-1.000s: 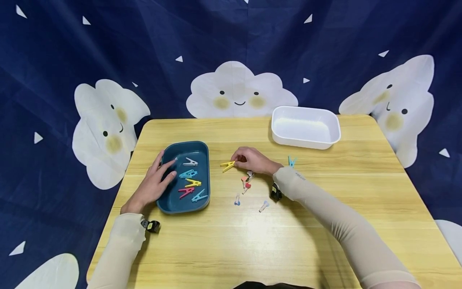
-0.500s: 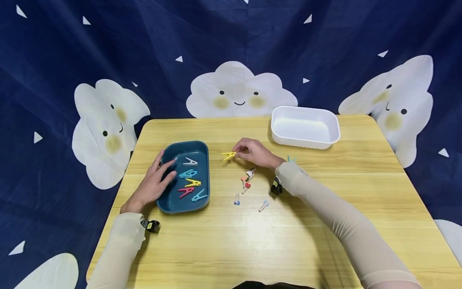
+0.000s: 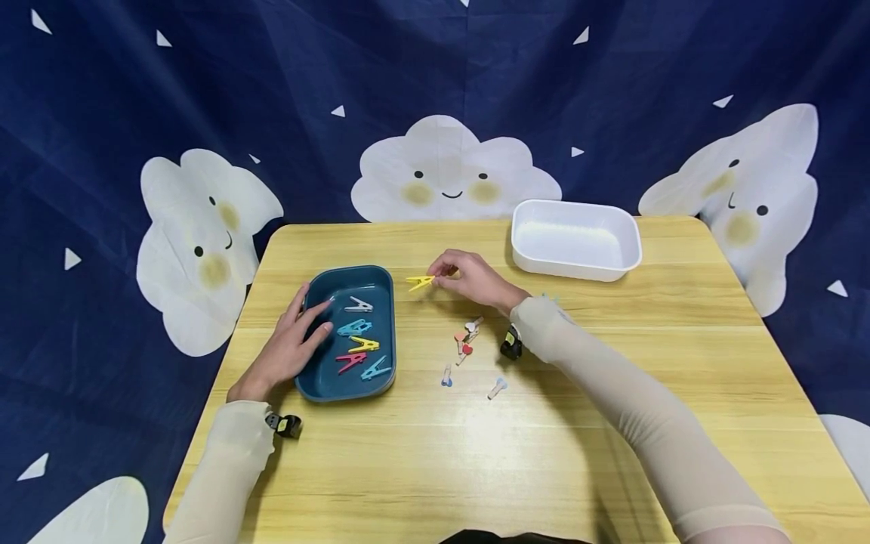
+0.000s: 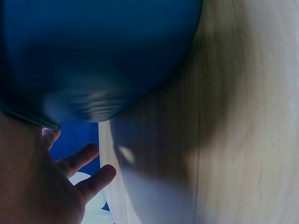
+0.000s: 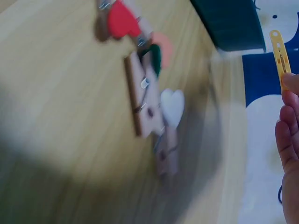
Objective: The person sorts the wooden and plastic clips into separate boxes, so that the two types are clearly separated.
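Right wrist view: right hand (image 5: 288, 140) at the right edge, fingertips pinching a yellow clothespin (image 5: 279, 57); small wooden pegs (image 5: 149, 112) with red, white and pink hearts lie clustered on the bench (image 5: 56, 140); dark teal tray (image 5: 231, 23) beyond.

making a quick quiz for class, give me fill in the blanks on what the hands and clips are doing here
The right hand pinches a ____ clothespin. The left hand rests on the rim of the ____ tray. The white tray holds ____ clothespins. The blue tray holds ____ clothespins.

Missing words: yellow; blue; no; five
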The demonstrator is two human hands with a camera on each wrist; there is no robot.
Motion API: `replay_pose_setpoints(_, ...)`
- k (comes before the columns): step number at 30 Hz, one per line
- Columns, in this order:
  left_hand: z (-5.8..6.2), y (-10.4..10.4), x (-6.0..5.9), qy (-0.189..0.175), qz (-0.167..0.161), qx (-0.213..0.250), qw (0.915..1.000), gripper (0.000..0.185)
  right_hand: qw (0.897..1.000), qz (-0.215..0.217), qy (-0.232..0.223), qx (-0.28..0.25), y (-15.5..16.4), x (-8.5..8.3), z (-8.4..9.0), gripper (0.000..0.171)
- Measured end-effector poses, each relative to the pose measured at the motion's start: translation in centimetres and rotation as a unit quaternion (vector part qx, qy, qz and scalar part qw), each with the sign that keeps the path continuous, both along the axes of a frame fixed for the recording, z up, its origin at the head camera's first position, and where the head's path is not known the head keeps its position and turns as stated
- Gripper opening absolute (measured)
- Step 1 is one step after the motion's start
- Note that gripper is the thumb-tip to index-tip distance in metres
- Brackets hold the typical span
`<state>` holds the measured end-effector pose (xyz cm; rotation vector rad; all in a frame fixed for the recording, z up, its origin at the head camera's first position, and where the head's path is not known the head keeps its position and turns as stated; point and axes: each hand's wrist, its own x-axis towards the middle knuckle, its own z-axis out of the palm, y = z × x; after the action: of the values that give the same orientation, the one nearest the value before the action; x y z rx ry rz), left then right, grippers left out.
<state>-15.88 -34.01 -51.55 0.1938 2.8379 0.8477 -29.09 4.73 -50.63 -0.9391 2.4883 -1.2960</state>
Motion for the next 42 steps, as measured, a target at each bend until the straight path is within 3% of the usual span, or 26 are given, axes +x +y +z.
replay_pose_setpoints(19,0.0,0.0,0.3,-0.001,0.000,0.001,1.0000,0.065,0.999,0.039,0.010,-0.009,-5.6,0.5,1.4,0.013)
replay_pose_setpoints(29,0.0,0.1,0.1,-0.004,0.003,0.002,1.0000,0.065,0.997,0.070,0.015,0.020,-8.3,1.0,1.4,0.014)
replay_pose_setpoints(42,-0.2,0.2,-0.3,-0.010,0.005,-0.007,0.9999,0.062,0.991,0.103,0.054,0.059,-10.5,1.6,1.5,0.011)
